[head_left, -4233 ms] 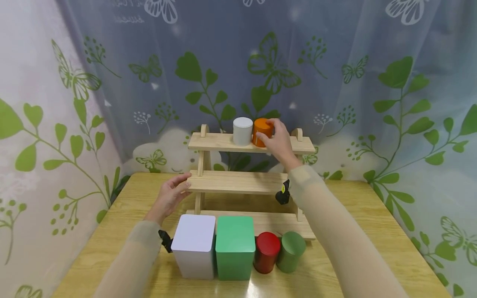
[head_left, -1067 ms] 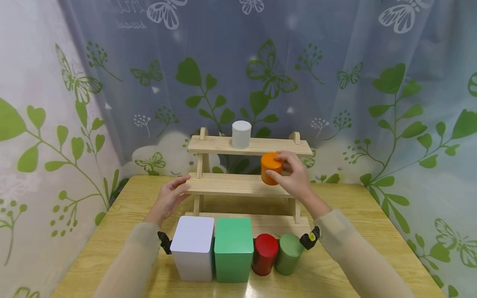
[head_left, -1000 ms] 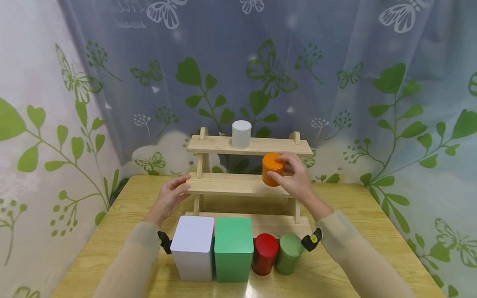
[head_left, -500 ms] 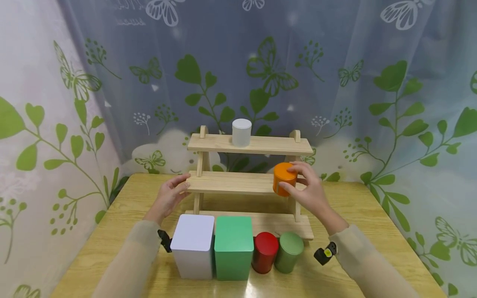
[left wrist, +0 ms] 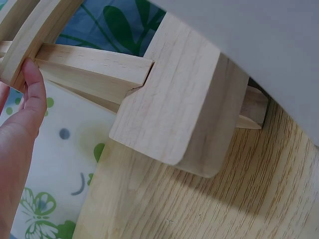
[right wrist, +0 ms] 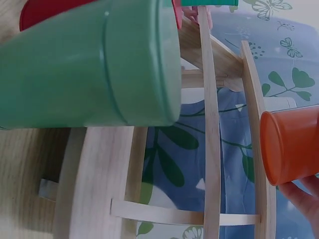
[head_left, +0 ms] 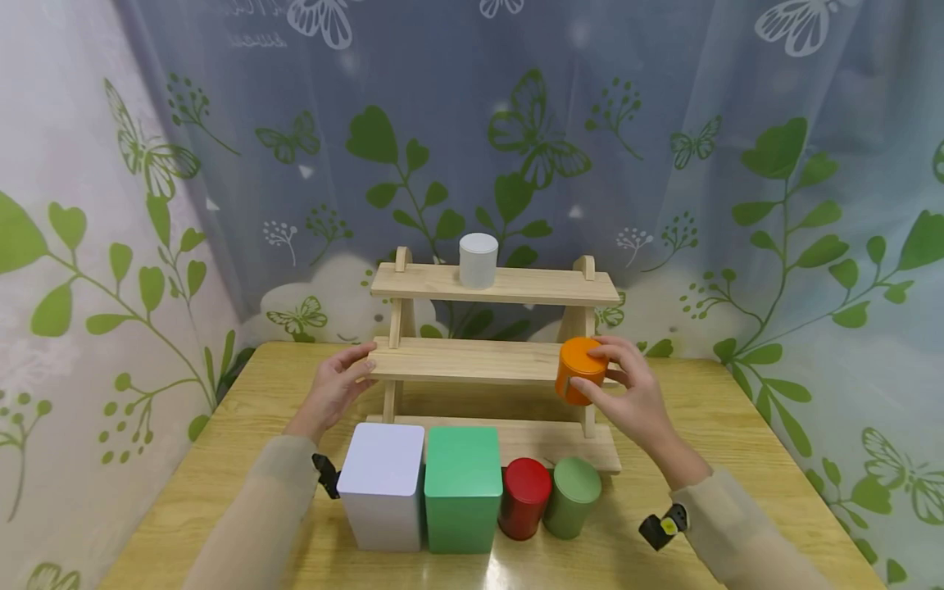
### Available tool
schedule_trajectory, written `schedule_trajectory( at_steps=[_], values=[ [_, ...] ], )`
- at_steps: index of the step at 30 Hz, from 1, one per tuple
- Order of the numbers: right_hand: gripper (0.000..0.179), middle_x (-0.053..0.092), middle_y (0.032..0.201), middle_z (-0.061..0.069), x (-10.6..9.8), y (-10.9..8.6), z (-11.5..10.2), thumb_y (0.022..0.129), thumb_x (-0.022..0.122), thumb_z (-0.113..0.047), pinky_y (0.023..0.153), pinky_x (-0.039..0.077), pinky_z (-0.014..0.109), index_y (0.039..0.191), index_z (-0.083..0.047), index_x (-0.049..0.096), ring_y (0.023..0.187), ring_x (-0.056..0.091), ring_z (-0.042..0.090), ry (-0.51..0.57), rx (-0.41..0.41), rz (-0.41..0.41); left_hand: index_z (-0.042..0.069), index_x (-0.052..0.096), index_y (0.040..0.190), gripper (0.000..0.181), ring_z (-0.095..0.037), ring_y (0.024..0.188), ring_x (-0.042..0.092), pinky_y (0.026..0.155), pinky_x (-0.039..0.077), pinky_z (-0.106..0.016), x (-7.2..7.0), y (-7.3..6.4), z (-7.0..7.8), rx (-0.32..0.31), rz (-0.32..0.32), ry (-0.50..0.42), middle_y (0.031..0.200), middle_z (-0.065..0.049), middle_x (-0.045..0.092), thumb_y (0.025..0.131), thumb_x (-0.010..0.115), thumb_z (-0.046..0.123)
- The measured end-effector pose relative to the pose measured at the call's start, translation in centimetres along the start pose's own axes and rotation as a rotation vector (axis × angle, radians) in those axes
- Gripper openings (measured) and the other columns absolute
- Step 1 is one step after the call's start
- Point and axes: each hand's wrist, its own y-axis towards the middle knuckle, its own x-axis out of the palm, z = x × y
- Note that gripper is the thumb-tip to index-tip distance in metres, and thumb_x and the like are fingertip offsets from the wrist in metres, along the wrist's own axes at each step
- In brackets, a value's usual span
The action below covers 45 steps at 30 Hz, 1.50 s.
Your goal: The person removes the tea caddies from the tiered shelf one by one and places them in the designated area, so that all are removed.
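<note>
My right hand [head_left: 634,399] holds an orange round tin [head_left: 578,373] between thumb and fingers, in front of the right end of the middle tier; the tin's base hangs clear of the board. In the right wrist view that tin [right wrist: 294,144] shows at the right edge, fingertips on its side. My left hand [head_left: 338,392] grips the left end of the middle board of a three-tier wooden display shelf [head_left: 465,360]; the left wrist view shows the fingers against the wood. A white round tin [head_left: 478,262] stands on the top tier.
In front of the shelf stand a white square box [head_left: 383,483], a green square box [head_left: 463,487], a red tin [head_left: 525,496] and a green tin [head_left: 574,496] in a row on the wooden table [head_left: 243,492]. A patterned curtain [head_left: 442,98] hangs behind.
The orange tin has left its place beside the white tin on the top tier. My right hand has carried it down, forward and to the right. The left hand stays put.
</note>
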Motion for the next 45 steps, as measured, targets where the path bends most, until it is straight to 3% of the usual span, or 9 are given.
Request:
schedule_trajectory(
  at_steps=[8,17,28,37,45],
  values=[
    [0.04,0.049,0.116,0.029,-0.7,-1.3,0.2,0.065,0.073,0.019,0.076,0.05,0.018,0.1,0.012,0.056,0.102,0.053,0.016,0.004,-0.022,0.019,-0.012,0.033,0.136,0.05,-0.014,0.098,0.054,0.088,0.046,-0.036,0.3,-0.3,0.5,0.001,-0.01,0.043,0.128,-0.01,0.041,0.092,0.055,0.0],
    [0.043,0.051,0.12,0.02,-1.3,-3.3,3.1,0.064,0.075,0.018,0.077,0.048,0.015,0.102,0.007,0.058,0.106,0.05,0.006,0.006,0.003,0.035,-0.01,0.038,0.135,0.052,-0.016,0.099,0.054,0.082,0.049,-0.03,-0.3,0.3,-0.4,0.007,0.005,0.02,0.125,-0.009,0.042,0.09,0.06,0.003],
    [0.041,0.051,0.113,0.027,-2.5,-4.4,0.6,0.063,0.073,0.022,0.076,0.049,0.016,0.099,0.011,0.057,0.1,0.054,0.016,-0.039,0.008,0.033,-0.009,0.043,0.132,0.047,-0.016,0.098,0.054,0.08,0.05,-0.028,-0.3,0.3,-0.5,0.016,0.011,0.0,0.128,-0.012,0.041,0.089,0.06,0.002],
    [0.042,0.051,0.111,0.028,-3.1,-6.1,0.9,0.062,0.073,0.023,0.074,0.049,0.015,0.098,0.012,0.056,0.098,0.053,0.014,-0.055,0.031,0.047,-0.008,0.043,0.131,0.045,-0.017,0.101,0.053,0.079,0.05,-0.027,-0.2,0.3,-0.6,0.024,0.015,0.002,0.131,-0.015,0.037,0.09,0.059,0.001],
    [0.041,0.05,0.112,0.025,-3.7,-7.7,1.1,0.063,0.073,0.021,0.075,0.048,0.014,0.098,0.01,0.056,0.099,0.052,0.009,-0.082,0.101,0.038,-0.009,0.038,0.134,0.051,-0.017,0.102,0.053,0.083,0.049,-0.029,-0.3,0.3,-0.6,0.02,0.001,0.033,0.131,-0.014,0.038,0.09,0.059,0.004]
  ],
)
